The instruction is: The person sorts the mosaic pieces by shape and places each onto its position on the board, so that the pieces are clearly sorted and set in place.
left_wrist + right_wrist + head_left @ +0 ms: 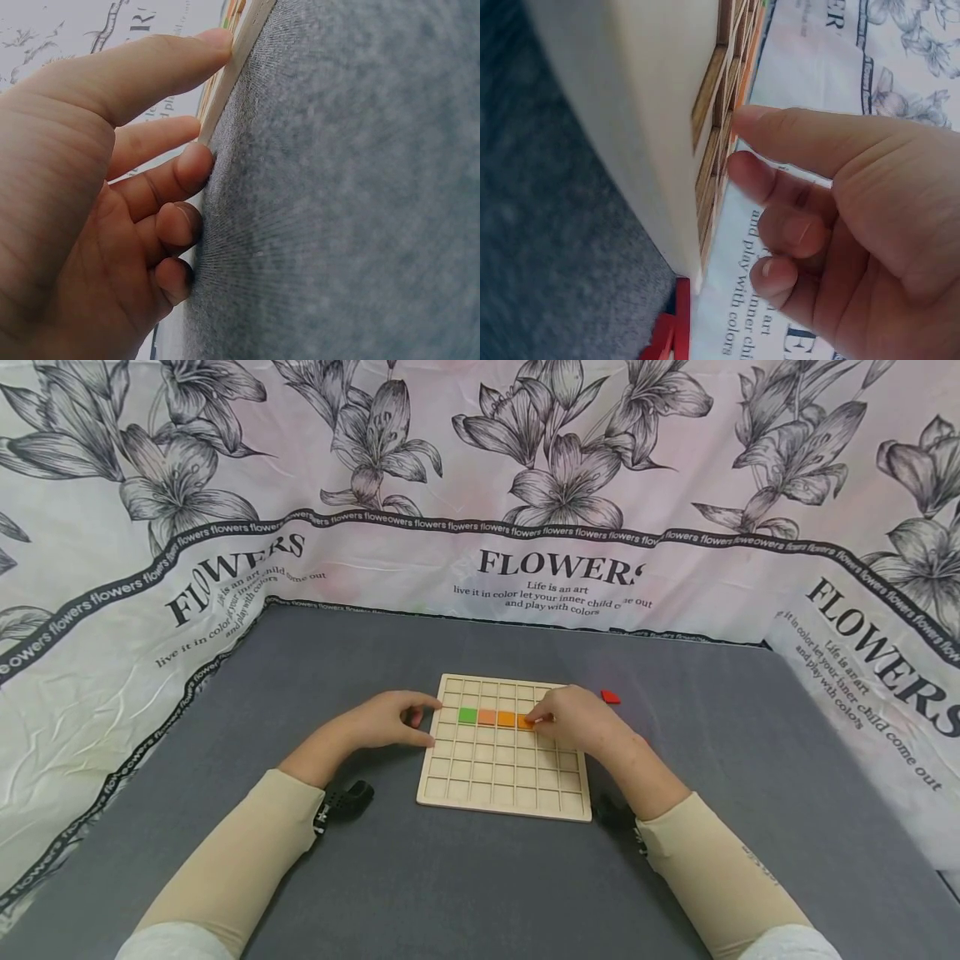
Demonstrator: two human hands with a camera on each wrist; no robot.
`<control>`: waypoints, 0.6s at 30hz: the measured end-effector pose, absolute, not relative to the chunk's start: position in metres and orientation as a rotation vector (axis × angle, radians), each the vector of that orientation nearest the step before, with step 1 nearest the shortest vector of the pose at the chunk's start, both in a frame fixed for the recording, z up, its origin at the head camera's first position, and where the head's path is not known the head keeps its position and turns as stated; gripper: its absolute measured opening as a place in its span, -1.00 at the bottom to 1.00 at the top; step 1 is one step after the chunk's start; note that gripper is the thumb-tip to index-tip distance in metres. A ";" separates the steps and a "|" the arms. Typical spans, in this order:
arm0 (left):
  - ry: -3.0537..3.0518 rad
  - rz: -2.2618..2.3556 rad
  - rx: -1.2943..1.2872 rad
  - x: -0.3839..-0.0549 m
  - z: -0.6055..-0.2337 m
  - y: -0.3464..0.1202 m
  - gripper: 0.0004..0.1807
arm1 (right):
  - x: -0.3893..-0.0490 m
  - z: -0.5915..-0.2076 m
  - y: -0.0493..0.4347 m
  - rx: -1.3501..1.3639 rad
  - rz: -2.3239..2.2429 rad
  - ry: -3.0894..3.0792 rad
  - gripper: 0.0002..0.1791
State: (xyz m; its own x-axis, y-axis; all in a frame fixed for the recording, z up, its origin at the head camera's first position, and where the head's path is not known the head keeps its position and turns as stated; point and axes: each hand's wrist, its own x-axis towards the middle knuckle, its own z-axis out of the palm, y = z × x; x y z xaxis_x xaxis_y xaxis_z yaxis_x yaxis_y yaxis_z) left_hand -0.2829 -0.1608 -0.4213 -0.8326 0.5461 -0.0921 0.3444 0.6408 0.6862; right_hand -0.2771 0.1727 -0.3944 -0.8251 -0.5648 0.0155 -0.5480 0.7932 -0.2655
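Note:
A square wooden grid board (504,785) lies flat on the dark table. One row of its cells holds a green tile (468,716), a salmon-orange tile (487,717) and an orange tile (506,719), side by side. At the right end of that row my right hand (581,718) pinches another orange tile (524,722), partly hidden by the fingers. My left hand (382,720) touches the board's left edge with spread thumb and index finger. In the left wrist view, its other fingers (178,223) are loosely bent beside the board.
Red pieces (611,697) lie on the grey table (480,885) just right of the board, one partly behind the right wrist. A floral printed cloth (390,560) stands along the back and sides. Black wrist cameras (351,800) sit under both wrists.

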 end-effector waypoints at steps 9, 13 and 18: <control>2.576 0.976 0.716 -0.283 -0.422 -0.161 -0.31 | -0.275 -0.384 0.179 -0.871 -0.413 2.826 -0.72; 2.574 0.979 0.711 -0.283 -0.422 -0.160 -0.31 | -0.276 -0.374 0.188 -0.804 -0.480 2.794 -0.64; 2.580 0.981 0.712 -0.281 -0.421 -0.159 -0.31 | -0.278 -0.364 0.204 -0.703 -0.549 2.791 -0.61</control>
State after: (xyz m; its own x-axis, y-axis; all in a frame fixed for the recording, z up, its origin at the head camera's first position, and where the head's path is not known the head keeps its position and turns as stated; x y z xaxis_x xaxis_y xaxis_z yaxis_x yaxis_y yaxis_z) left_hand -0.2813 -0.1590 -0.4210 -0.8357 0.5413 -0.0920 0.3436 0.6462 0.6814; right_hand -0.2783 0.2038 -0.3637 -0.8637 -0.4915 -0.1113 -0.4128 0.8167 -0.4033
